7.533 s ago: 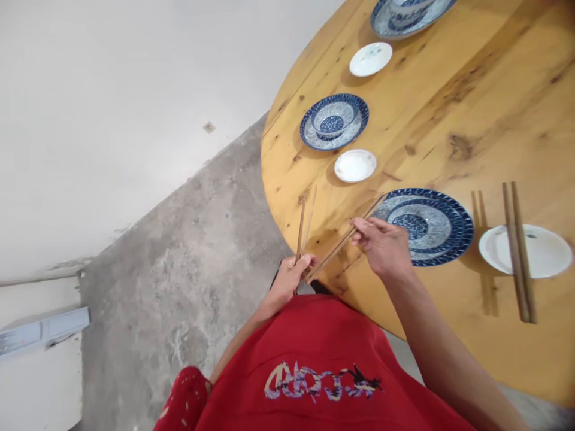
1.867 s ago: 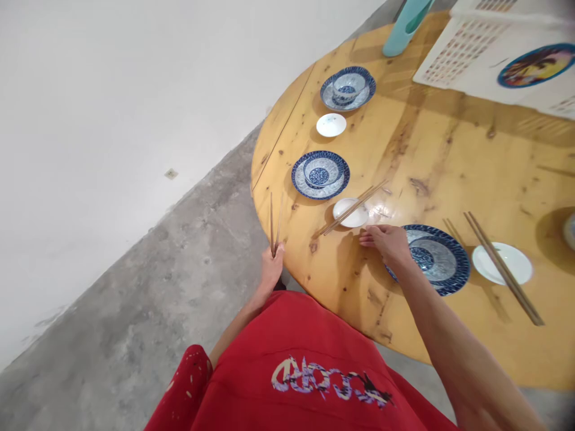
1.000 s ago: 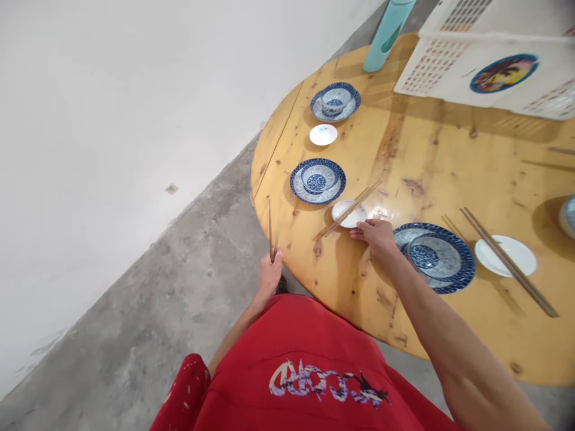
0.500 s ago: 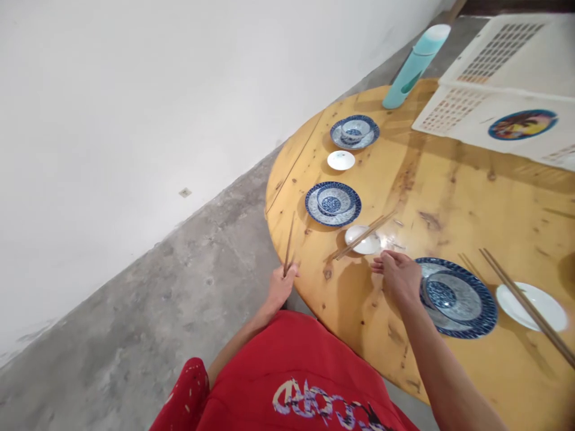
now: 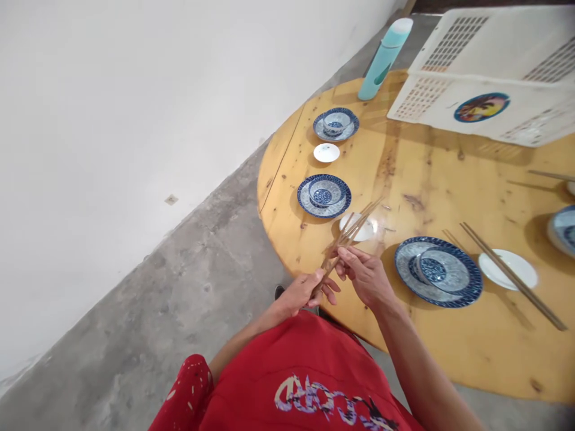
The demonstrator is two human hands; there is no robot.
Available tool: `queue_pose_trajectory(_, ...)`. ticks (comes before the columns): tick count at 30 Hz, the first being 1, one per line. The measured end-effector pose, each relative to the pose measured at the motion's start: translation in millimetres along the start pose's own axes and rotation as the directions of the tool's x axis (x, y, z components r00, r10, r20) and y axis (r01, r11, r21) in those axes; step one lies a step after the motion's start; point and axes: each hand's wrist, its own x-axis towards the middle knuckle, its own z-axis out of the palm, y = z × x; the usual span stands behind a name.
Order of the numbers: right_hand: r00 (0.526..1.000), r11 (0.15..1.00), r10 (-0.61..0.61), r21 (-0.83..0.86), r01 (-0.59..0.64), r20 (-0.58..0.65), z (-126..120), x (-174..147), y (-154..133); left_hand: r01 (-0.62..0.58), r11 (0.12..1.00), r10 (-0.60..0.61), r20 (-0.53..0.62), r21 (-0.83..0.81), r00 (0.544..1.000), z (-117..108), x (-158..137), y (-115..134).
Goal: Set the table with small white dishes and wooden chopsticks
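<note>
My left hand [image 5: 306,290] is closed around brown chopsticks [image 5: 331,267] at the near table edge, some of its fingers sticking out below them. My right hand [image 5: 366,275] meets it from the right, with thumb and fingertips pinched on the chopsticks. Their far ends fan out over a small white dish [image 5: 369,230]; whether some still rest on its rim I cannot tell. Left of that dish lies a blue-patterned plate [image 5: 304,203] with a glass bowl [image 5: 324,194] on it. Beside my right forearm is another blue-patterned plate [image 5: 465,288], also bearing a glass bowl [image 5: 442,275].
A second white dish [image 5: 523,269] has a pair of chopsticks [image 5: 512,275] across it. Farther back are a white dish [image 5: 326,153], a plate with a bowl [image 5: 354,123], a turquoise flask [image 5: 381,67] and a white plastic basket [image 5: 449,84]. A wall [image 5: 135,108] stands left.
My right hand has moved left to meet my left hand and now pinches chopsticks. My left hand has come slightly right over the table edge with its chopsticks. The view has turned a little right.
</note>
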Motion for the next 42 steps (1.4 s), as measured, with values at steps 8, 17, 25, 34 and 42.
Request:
queue_pose_trajectory(8,0.999,0.999,0.031,-0.011,-0.032,-0.026,-4.5,-17.3,10.3,0.032,0.997,-0.035,0.047,0.066,0.998,8.7,-7.7,-3.0)
queue_pose_trajectory(17,0.995,0.996,0.062,0.058,-0.067,0.082,-12.2,-22.4,10.3,-0.021,0.984,0.028,-0.04,0.175,0.999,20.5,-5.9,-9.5)
queue_pose_trajectory(25,0.997,0.998,0.011,0.059,-0.015,0.073,-28.3,-33.3,3.4,0.001,0.961,0.02,-0.071,0.278,0.997,42.0,-5.1,-9.8)
queue_pose_trajectory(34,0.986,0.99,-0.019,0.136,0.041,-0.164,-57.6,-38.5,25.8,0.032,0.94,0.039,-0.201,0.34,0.979,52.5,-0.8,-28.0)
queue_pose_trajectory(42,0.959,0.973,-0.006,0.22,0.071,-0.282,-62.7,-39.8,57.7,0.116,0.918,0.064,-0.432,0.379,0.899,43.4,-23.3,-51.9)
